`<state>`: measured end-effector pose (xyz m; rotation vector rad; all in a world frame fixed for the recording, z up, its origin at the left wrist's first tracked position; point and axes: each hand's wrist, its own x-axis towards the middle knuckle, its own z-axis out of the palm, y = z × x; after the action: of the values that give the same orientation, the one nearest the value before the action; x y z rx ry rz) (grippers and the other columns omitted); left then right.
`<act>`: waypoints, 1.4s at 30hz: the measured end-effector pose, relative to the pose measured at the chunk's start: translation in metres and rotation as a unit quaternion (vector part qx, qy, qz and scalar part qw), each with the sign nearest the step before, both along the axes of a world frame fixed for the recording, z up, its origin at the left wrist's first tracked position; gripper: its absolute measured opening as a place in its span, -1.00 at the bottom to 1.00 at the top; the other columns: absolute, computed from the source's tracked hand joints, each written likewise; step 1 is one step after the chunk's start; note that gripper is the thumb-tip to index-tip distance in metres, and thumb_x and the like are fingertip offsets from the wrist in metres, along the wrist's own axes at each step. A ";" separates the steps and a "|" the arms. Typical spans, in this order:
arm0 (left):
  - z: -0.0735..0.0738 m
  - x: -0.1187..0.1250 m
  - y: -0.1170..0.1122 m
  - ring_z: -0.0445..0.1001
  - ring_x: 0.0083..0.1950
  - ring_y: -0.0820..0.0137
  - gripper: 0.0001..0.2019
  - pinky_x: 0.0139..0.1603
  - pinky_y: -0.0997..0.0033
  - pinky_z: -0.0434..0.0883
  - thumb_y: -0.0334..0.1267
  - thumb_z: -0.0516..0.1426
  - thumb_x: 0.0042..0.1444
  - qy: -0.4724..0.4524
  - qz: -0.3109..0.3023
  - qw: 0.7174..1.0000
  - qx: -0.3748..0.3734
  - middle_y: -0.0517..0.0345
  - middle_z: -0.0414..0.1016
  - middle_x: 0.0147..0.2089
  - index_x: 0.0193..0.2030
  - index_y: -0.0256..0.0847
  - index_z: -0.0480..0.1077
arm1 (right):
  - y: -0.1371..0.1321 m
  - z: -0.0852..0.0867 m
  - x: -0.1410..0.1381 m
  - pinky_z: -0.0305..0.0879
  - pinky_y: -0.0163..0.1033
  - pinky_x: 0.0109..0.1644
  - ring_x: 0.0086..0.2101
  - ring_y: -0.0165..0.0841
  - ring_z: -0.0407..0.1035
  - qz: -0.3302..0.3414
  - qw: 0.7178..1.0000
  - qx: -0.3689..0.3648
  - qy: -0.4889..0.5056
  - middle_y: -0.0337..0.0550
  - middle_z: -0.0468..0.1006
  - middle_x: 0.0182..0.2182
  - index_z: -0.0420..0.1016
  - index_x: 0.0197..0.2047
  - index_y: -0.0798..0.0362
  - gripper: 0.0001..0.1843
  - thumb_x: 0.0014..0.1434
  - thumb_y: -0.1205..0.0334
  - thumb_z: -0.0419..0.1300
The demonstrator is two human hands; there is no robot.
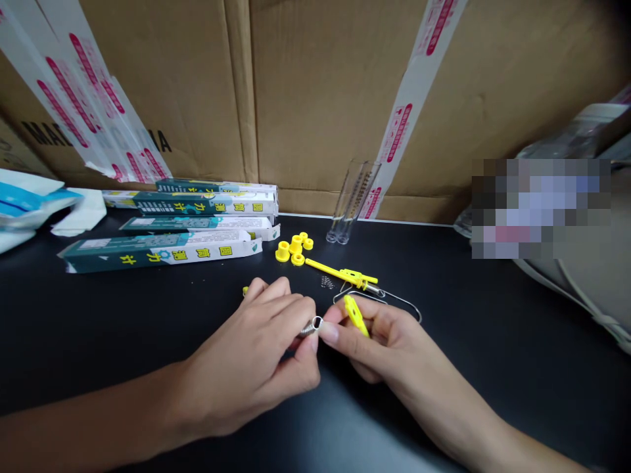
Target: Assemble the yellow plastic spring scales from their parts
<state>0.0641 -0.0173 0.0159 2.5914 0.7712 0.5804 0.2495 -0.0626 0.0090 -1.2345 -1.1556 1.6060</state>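
Note:
Pinched between thumb and forefinger of my left hand (pixel 266 348) is a small metal coil spring (pixel 306 330), its end loop poking out to the right. My right hand (pixel 379 338) has thumb and forefinger closed right by that loop; whether they grip it I cannot tell. A yellow plastic clip piece (pixel 355 316) sticks up from among the right fingers. Just behind the left knuckles shows a yellow tip, the remainder hidden. Beyond the hands lie a yellow rod (pixel 328 268) with a spring on its end, bent metal wire hooks (pixel 407 307) and a patch of tiny screws (pixel 327 282).
Several yellow caps (pixel 282 251) sit behind the hands, near two clear plastic tubes (pixel 340 217) standing upright. Narrow printed boxes (pixel 167 251) lie at the back left. A large cardboard box (pixel 305 98) walls off the back. A pale bag (pixel 576 282) is at the right.

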 end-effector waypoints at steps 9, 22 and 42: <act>0.002 -0.004 0.000 0.09 -0.35 0.37 -0.80 -0.30 0.25 0.00 -0.44 -0.08 0.20 -0.052 0.000 0.999 -0.016 0.30 0.11 -0.46 -0.43 -0.17 0.00 | -0.001 -0.002 0.000 -0.20 -0.32 -0.53 -0.56 -0.50 -0.17 -0.007 1.000 0.005 0.017 -0.45 0.02 -0.59 0.42 -0.32 0.00 -0.66 0.11 -0.04 0.40; -0.005 0.001 -0.006 0.17 -0.27 0.26 -0.88 -0.25 0.17 0.07 -0.38 -0.06 0.24 0.019 0.026 0.992 0.120 0.14 0.32 -0.33 -0.33 -0.17 0.20 | -0.006 0.001 -0.003 -0.09 -0.32 -0.48 -0.50 -0.48 -0.07 -0.002 1.000 0.030 0.007 -0.36 0.17 -0.53 0.48 -0.34 0.04 -0.68 0.15 -0.04 0.37; 0.001 0.001 -0.004 0.25 -0.20 0.30 -0.87 -0.09 0.18 0.25 -0.38 -0.09 0.36 -0.006 0.021 1.000 0.014 0.14 0.35 -0.22 -0.21 -0.19 0.21 | 0.001 0.002 0.004 -0.30 -0.28 -0.53 -0.55 -0.50 -0.25 0.015 0.997 -0.016 0.076 -0.38 0.05 -0.54 0.52 -0.29 0.07 -0.76 0.26 0.06 0.29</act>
<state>0.0650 -0.0214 0.0165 2.6009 0.8199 0.6228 0.2532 -0.0619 0.0110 -1.0989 -1.0607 1.7154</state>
